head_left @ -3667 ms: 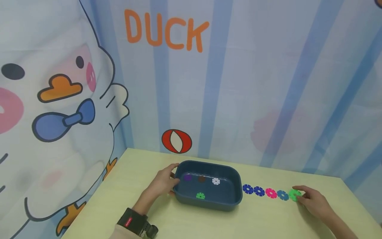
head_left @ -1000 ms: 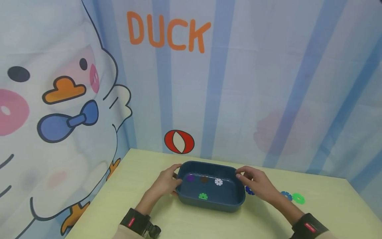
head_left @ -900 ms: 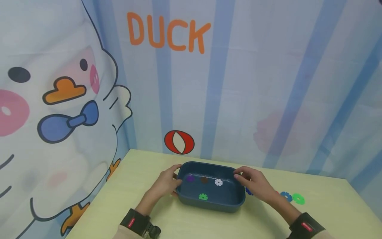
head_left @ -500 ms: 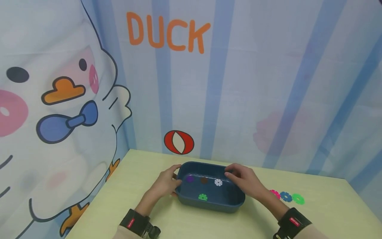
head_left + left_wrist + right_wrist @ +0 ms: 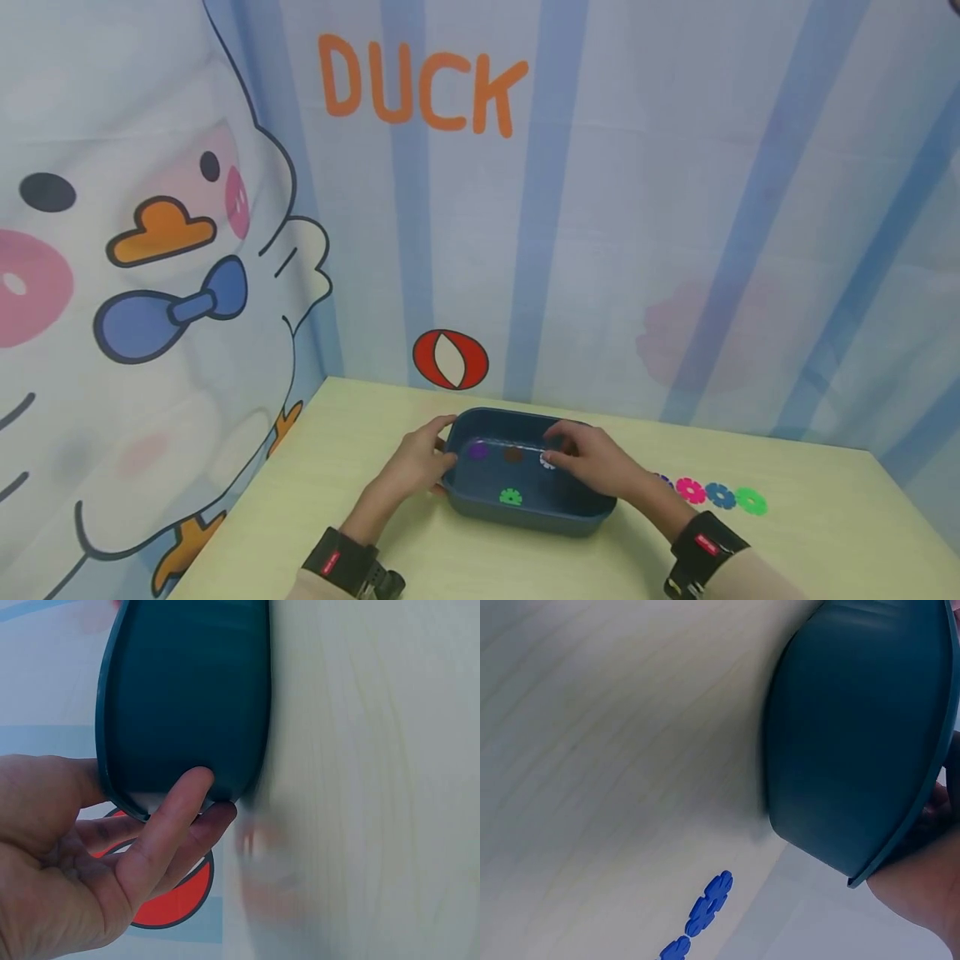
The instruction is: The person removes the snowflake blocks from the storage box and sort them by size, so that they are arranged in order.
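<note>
A dark blue basin [image 5: 525, 518] stands on the table. My left hand [image 5: 412, 457] grips its left end, thumb at the rim and fingers against the outside wall in the left wrist view. Over the basin's right side reaches my right hand [image 5: 596, 460], its thumb and index finger apart beside a white snowflake disc [image 5: 546, 461], which they partly cover. Also inside are a purple disc [image 5: 477, 450], a brown disc [image 5: 513, 454] and a green snowflake disc [image 5: 511, 497]. In the right wrist view the basin wall [image 5: 847, 735] hides my right fingertips.
Right of the basin runs a row of snowflake discs: dark blue discs [image 5: 709, 904], a pink disc [image 5: 690, 491], a blue disc [image 5: 721, 496] and a bright green disc [image 5: 751, 501]. My right forearm partly covers the row. A printed curtain [image 5: 465, 250] hangs behind the table.
My right hand let go of the bright green disc at the row's end, then moved left over the basin's right rim and down toward the white disc. My left hand stays on the basin.
</note>
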`<action>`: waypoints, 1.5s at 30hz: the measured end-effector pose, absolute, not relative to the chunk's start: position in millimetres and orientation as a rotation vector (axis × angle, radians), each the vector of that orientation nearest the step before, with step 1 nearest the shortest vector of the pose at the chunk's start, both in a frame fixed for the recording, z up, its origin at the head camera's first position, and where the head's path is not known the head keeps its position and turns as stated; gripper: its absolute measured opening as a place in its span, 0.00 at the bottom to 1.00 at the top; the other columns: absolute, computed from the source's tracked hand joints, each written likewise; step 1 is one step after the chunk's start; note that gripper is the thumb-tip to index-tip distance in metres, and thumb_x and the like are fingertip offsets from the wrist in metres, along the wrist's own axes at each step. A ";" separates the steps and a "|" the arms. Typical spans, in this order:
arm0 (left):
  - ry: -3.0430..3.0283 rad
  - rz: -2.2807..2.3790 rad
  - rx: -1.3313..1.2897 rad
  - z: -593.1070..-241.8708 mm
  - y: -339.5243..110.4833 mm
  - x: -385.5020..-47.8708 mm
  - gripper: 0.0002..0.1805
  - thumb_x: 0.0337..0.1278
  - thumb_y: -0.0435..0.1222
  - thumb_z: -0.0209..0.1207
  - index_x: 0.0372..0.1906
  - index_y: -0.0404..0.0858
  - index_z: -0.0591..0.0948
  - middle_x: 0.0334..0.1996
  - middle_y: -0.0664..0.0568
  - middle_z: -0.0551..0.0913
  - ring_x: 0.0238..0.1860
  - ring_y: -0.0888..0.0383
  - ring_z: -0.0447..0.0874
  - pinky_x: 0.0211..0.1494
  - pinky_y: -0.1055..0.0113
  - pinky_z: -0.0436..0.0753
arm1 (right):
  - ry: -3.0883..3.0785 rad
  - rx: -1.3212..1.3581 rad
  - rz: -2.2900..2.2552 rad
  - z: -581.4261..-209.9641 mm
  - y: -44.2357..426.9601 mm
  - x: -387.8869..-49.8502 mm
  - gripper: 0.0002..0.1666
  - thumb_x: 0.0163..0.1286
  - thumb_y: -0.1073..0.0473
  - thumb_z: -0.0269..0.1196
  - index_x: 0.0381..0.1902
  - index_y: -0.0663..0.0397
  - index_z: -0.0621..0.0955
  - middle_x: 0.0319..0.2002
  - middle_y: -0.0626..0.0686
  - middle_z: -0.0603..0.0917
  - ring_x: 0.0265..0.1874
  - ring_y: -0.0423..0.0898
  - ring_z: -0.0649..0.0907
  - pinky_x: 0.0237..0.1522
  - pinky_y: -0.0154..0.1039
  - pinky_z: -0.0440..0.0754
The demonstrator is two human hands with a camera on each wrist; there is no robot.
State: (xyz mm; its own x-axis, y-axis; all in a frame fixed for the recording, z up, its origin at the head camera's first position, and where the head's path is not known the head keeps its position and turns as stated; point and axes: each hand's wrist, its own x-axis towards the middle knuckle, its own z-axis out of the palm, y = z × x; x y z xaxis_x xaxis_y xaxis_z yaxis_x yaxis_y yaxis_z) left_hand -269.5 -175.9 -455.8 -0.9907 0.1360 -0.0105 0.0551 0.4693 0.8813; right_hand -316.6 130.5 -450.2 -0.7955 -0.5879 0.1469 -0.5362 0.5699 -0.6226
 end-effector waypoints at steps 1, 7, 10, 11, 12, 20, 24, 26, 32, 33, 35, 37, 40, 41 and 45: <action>2.624 1.569 0.172 -455.9 -175.6 -269.4 0.37 0.67 0.23 0.59 0.80 0.34 0.65 0.50 0.31 0.82 0.31 0.47 0.91 0.26 0.55 0.93 | 2.720 -0.990 -1.013 -451.0 129.9 -317.4 0.22 0.77 0.55 0.67 0.60 0.65 0.82 0.32 0.48 0.88 0.30 0.40 0.84 0.31 0.33 0.81; 2.624 1.566 0.165 -456.0 -175.1 -268.6 0.36 0.67 0.23 0.59 0.79 0.34 0.66 0.50 0.30 0.82 0.30 0.47 0.91 0.25 0.55 0.93 | 2.776 -1.008 -0.876 -456.2 125.6 -321.7 0.22 0.76 0.55 0.67 0.60 0.63 0.82 0.32 0.44 0.86 0.29 0.36 0.81 0.32 0.35 0.82; 2.629 1.557 0.150 -457.2 -175.9 -268.4 0.37 0.67 0.23 0.59 0.80 0.34 0.65 0.51 0.30 0.82 0.29 0.49 0.91 0.25 0.55 0.93 | 2.842 -1.002 -0.739 -458.4 120.4 -322.4 0.20 0.75 0.57 0.68 0.59 0.63 0.82 0.33 0.46 0.87 0.30 0.39 0.83 0.34 0.40 0.84; 2.629 1.558 0.147 -457.5 -176.1 -268.1 0.37 0.67 0.23 0.59 0.80 0.34 0.65 0.51 0.30 0.82 0.29 0.49 0.91 0.25 0.55 0.93 | 2.873 -1.006 -0.664 -459.2 118.5 -322.3 0.20 0.75 0.58 0.68 0.59 0.62 0.82 0.34 0.48 0.87 0.32 0.41 0.83 0.35 0.42 0.85; 2.631 1.554 0.145 -458.1 -176.4 -268.1 0.37 0.67 0.23 0.59 0.80 0.34 0.65 0.51 0.30 0.82 0.28 0.49 0.90 0.25 0.55 0.93 | 2.900 -1.013 -0.586 -459.9 116.5 -322.1 0.18 0.74 0.58 0.68 0.57 0.61 0.83 0.34 0.49 0.87 0.33 0.44 0.84 0.36 0.45 0.86; 2.610 1.556 0.172 -463.6 -172.5 -267.7 0.37 0.68 0.23 0.59 0.80 0.34 0.65 0.51 0.31 0.82 0.31 0.49 0.91 0.26 0.55 0.93 | 3.025 -1.049 -0.230 -467.8 110.1 -316.6 0.07 0.68 0.64 0.71 0.42 0.55 0.84 0.34 0.53 0.85 0.36 0.52 0.86 0.37 0.55 0.89; 2.613 1.545 0.183 -461.7 -171.7 -268.3 0.37 0.67 0.23 0.58 0.80 0.34 0.64 0.51 0.31 0.82 0.28 0.51 0.90 0.26 0.55 0.93 | 3.055 -1.061 -0.159 -467.6 110.4 -314.9 0.06 0.68 0.63 0.71 0.42 0.54 0.85 0.34 0.53 0.85 0.36 0.52 0.86 0.35 0.54 0.90; 2.619 1.538 0.188 -461.2 -171.6 -269.1 0.37 0.67 0.23 0.58 0.80 0.35 0.64 0.51 0.31 0.82 0.28 0.51 0.90 0.26 0.55 0.93 | 3.065 -1.064 -0.137 -466.8 110.4 -315.4 0.06 0.69 0.64 0.70 0.43 0.55 0.85 0.34 0.54 0.85 0.36 0.52 0.86 0.34 0.54 0.90; 2.622 1.540 0.204 -460.9 -171.6 -271.2 0.37 0.68 0.23 0.58 0.81 0.34 0.64 0.52 0.30 0.82 0.28 0.51 0.90 0.25 0.56 0.93 | 3.066 -1.056 -0.128 -463.2 110.6 -313.9 0.08 0.69 0.67 0.69 0.45 0.56 0.86 0.36 0.54 0.84 0.35 0.51 0.84 0.33 0.54 0.89; 2.621 1.542 0.205 -460.7 -171.6 -271.5 0.38 0.68 0.23 0.59 0.81 0.34 0.64 0.52 0.30 0.82 0.28 0.52 0.90 0.25 0.56 0.93 | 3.068 -1.058 -0.116 -462.7 110.5 -313.9 0.08 0.69 0.67 0.69 0.45 0.55 0.86 0.36 0.54 0.84 0.35 0.51 0.84 0.32 0.53 0.89; 2.621 1.543 0.201 -460.2 -171.7 -271.7 0.37 0.68 0.23 0.59 0.81 0.35 0.64 0.52 0.30 0.81 0.28 0.52 0.90 0.26 0.56 0.93 | 3.067 -1.061 -0.090 -462.4 110.0 -314.9 0.07 0.69 0.66 0.69 0.45 0.55 0.85 0.36 0.54 0.83 0.35 0.51 0.84 0.32 0.53 0.89; 2.620 1.544 0.197 -459.4 -172.0 -271.9 0.37 0.68 0.23 0.59 0.81 0.35 0.64 0.52 0.30 0.81 0.28 0.52 0.89 0.26 0.56 0.93 | 3.059 -1.060 -0.049 -461.6 109.1 -316.0 0.08 0.70 0.65 0.70 0.45 0.54 0.84 0.37 0.55 0.83 0.35 0.52 0.84 0.30 0.53 0.88; 2.622 1.545 0.181 -457.9 -172.7 -271.5 0.37 0.68 0.23 0.59 0.81 0.35 0.64 0.53 0.30 0.81 0.27 0.51 0.90 0.26 0.56 0.93 | 3.027 -1.059 -0.012 -459.2 107.1 -317.2 0.10 0.71 0.64 0.70 0.47 0.54 0.81 0.37 0.56 0.82 0.33 0.53 0.84 0.28 0.53 0.87; 2.623 1.546 0.175 -457.7 -173.0 -271.3 0.37 0.68 0.23 0.59 0.81 0.35 0.64 0.53 0.30 0.81 0.28 0.51 0.90 0.26 0.56 0.93 | 3.018 -1.053 -0.010 -458.2 106.2 -317.4 0.11 0.71 0.63 0.70 0.47 0.53 0.80 0.37 0.56 0.81 0.32 0.52 0.83 0.27 0.52 0.86; 2.632 1.543 0.164 -458.4 -173.7 -270.2 0.37 0.68 0.23 0.59 0.80 0.35 0.65 0.52 0.30 0.82 0.27 0.51 0.90 0.26 0.56 0.93 | 2.976 -1.016 -0.086 -456.4 104.8 -317.1 0.14 0.71 0.64 0.70 0.46 0.52 0.75 0.33 0.54 0.81 0.27 0.50 0.81 0.26 0.50 0.84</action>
